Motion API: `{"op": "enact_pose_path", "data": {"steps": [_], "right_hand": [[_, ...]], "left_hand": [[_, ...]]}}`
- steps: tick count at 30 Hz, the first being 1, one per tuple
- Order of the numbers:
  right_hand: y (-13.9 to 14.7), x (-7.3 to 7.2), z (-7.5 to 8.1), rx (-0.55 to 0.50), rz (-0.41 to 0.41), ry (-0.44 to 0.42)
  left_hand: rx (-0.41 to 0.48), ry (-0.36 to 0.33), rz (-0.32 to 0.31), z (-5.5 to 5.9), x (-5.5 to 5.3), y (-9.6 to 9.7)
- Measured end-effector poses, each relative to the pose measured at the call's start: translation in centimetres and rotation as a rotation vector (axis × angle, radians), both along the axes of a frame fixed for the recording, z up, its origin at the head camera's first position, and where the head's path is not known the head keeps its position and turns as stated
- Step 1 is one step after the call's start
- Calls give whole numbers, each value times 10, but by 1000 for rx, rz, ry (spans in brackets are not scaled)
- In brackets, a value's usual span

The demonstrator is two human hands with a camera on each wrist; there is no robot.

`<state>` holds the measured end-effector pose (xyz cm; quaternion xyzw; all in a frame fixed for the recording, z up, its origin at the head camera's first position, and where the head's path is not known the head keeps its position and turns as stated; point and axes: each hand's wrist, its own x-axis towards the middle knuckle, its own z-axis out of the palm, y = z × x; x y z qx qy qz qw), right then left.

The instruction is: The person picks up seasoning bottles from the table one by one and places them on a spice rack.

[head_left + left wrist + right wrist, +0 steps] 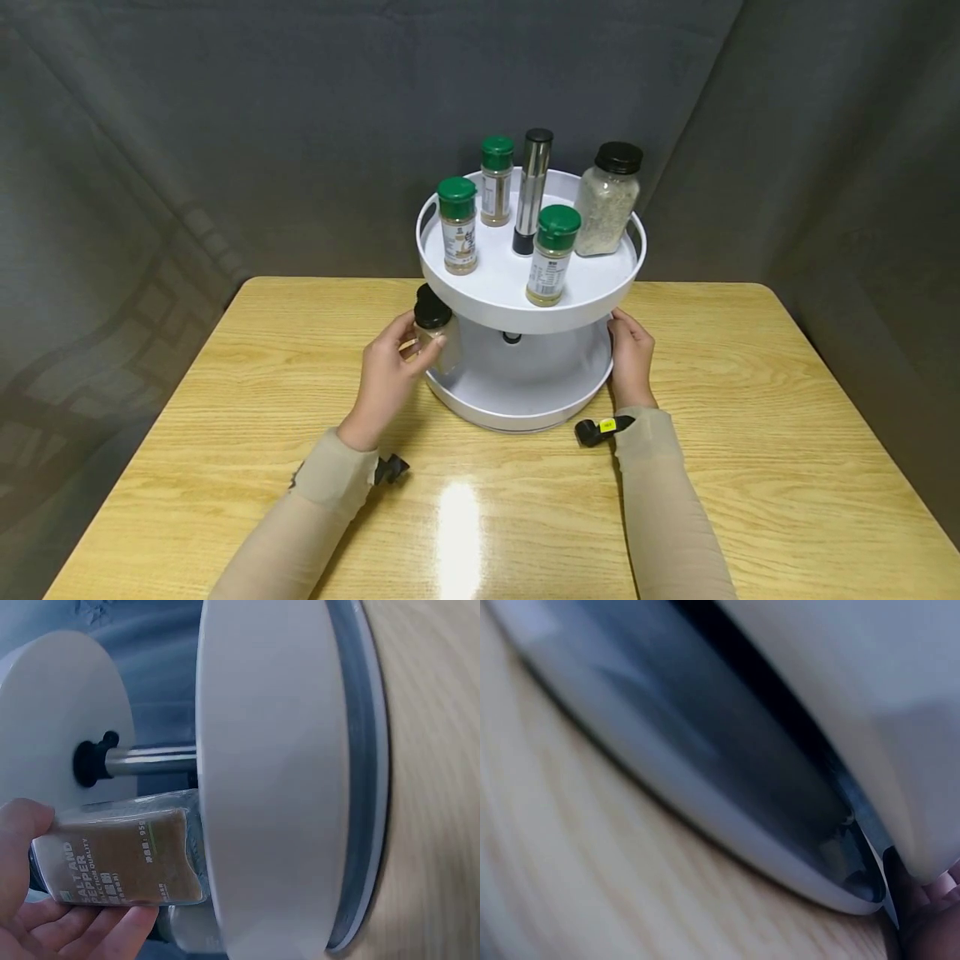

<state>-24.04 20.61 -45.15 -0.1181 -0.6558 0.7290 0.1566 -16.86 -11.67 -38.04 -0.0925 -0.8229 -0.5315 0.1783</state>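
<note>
My left hand (386, 375) grips a clear square seasoning jar (438, 342) with a black lid at the left rim of the two-tier turntable (480, 412). In the left wrist view, thumb and fingers wrap this salt and pepper jar (131, 859), filled with brown powder; its base is at the lower tray's wall (274, 787). Another black-lidded jar (425, 292) shows partly behind it. My right hand (632, 358) holds the lower tray's right edge, its fingertips partly hidden. Only part of those fingers (937, 915) appears in the right wrist view.
On the upper tray (495, 292) stand three green-capped shakers, among them a front one (550, 271), and a large black-lidded jar (607, 204). A metal post (532, 192) rises through the centre. The wooden table (750, 433) meets a dark curtain (300, 150) behind.
</note>
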Motion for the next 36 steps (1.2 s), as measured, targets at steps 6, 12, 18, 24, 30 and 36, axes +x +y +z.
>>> {"op": "enact_pose_path", "data": {"steps": [6, 12, 18, 24, 30, 36], "right_hand": [[1, 0, -1, -8, 8, -1], [1, 1, -2, -6, 8, -2], [1, -1, -3, -13, 7, 8], [1, -1, -3, -25, 7, 9], [2, -1, -2, -26, 2, 7], [2, -1, -3, -15, 2, 15]], "left_hand": [[4, -30, -47, -3, 2, 8], [22, -39, -106, -12, 4, 16], [32, -26, -148, -19, 6, 22], [-4, -15, -165, -24, 8, 27], [-63, 6, -166, -28, 9, 30], [-113, 16, -164, -30, 10, 31]]}}
